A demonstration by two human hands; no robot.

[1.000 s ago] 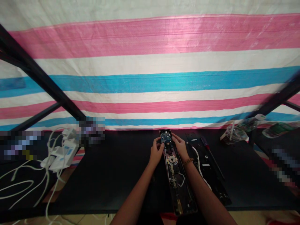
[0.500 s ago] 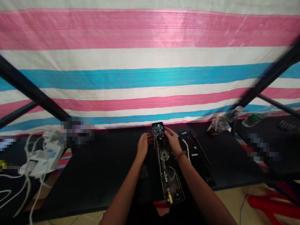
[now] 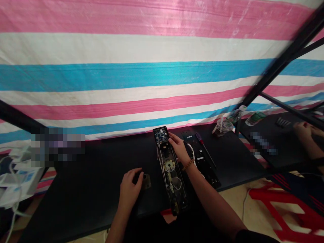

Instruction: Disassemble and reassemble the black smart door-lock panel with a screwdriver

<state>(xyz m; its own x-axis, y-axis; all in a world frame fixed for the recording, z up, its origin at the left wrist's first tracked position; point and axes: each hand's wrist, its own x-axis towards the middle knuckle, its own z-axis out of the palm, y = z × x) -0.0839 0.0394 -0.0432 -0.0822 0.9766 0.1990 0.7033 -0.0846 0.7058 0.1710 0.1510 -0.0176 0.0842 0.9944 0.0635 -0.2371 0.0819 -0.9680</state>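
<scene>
Right grip: the right hand (image 3: pixel 178 146) keeps its fingers at the edge of the opened device (image 3: pixel 169 165), lower centre of frame, beside the circuit board (image 3: pixel 161 135); whether they pinch, can't tell. And the left hand (image 3: pixel 129 187) has come off it, down and left, thumb and fingers spread beside a small plate (image 3: pixel 146 182)! So only the right tends the device. Screwdriver (image 3: pixel 202 143) lies right of centre.

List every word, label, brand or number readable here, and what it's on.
None can be read.
White labels on the black panel: too small.
Green-labelled bottle: too blurred.
Blue print on the white packaging: too blurred.
Circuit board in the opened device: any markings too small.
</scene>
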